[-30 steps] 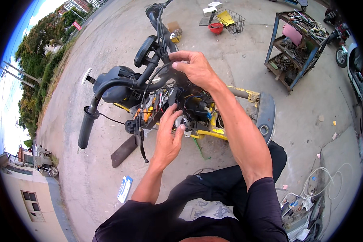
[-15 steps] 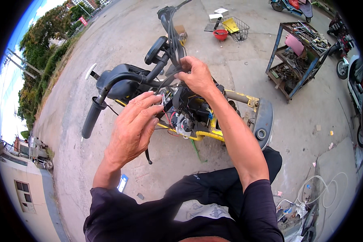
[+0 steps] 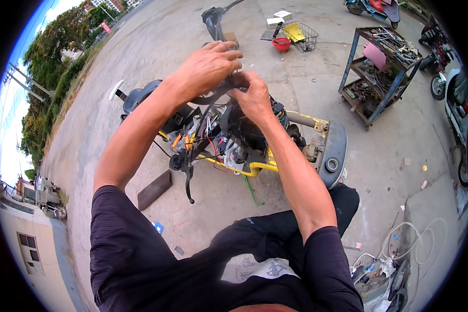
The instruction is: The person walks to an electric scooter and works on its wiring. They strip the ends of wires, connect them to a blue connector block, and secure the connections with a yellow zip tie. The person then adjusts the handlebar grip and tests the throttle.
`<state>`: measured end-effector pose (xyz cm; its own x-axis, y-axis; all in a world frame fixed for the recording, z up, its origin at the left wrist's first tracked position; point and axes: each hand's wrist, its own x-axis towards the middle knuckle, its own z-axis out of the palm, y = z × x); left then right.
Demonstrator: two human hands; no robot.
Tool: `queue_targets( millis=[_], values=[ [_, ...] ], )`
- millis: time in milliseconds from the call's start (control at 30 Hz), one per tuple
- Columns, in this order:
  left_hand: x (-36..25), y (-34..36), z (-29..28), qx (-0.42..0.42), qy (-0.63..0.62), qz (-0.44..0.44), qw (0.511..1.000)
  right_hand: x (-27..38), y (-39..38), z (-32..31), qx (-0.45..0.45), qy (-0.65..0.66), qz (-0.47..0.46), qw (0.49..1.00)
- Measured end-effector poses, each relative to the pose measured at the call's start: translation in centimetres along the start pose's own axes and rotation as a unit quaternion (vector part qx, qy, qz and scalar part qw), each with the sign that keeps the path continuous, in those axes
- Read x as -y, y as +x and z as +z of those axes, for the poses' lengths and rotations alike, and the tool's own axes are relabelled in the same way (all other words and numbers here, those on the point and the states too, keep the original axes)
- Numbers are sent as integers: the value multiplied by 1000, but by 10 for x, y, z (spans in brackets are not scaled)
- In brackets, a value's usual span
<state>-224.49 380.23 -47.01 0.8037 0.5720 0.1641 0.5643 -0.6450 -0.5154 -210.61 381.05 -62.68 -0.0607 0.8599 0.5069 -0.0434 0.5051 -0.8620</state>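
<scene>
In the head view, a partly dismantled scooter has a yellow frame (image 3: pixel 262 167), exposed wiring (image 3: pixel 205 136), a dangling brake lever (image 3: pixel 189 184) and a black handlebar (image 3: pixel 211 22) with cables along it. My left hand (image 3: pixel 208 65) is raised over the cables at the handlebar's middle, its curved fingers somewhat apart, its thumb hidden. Just below it on the right, my right hand (image 3: pixel 249 96) is closed around the black cables (image 3: pixel 222 92). Their exact point of contact is partly hidden.
A tool cart (image 3: pixel 380 46) stands upper right beside parked scooters (image 3: pixel 452 114). A red bowl (image 3: pixel 281 46), wire basket (image 3: pixel 307 36) and boxes (image 3: pixel 275 22) lie behind. A dark board (image 3: pixel 155 191) and pale hose (image 3: pixel 421 242) are on the ground. A building (image 3: pixel 36 249) stands left.
My left hand has risen from among the wiring to the upper cables at the handlebar's middle, forearm now crossing the left handlebar. My right hand stays on the cables.
</scene>
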Motion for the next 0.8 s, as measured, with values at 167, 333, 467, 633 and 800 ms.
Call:
queue_targets(
  millis=[167,333,467,633,800],
  values=[
    [27,21,10,153,-46,28,987,-2,-4,-8,33,37,56,997],
    [35,39,-4,223,-126,-20,967,-8,-6,-13,38,58,26,997],
    [44,38,-5,234,-177,-18,956,1,-12,-18,48,27,9,998],
    [53,38,-1,246,-219,-44,943,3,-5,-12,35,50,42,997],
    [52,40,12,219,-218,-67,949,14,-2,-3,-24,43,26,998]
  ],
)
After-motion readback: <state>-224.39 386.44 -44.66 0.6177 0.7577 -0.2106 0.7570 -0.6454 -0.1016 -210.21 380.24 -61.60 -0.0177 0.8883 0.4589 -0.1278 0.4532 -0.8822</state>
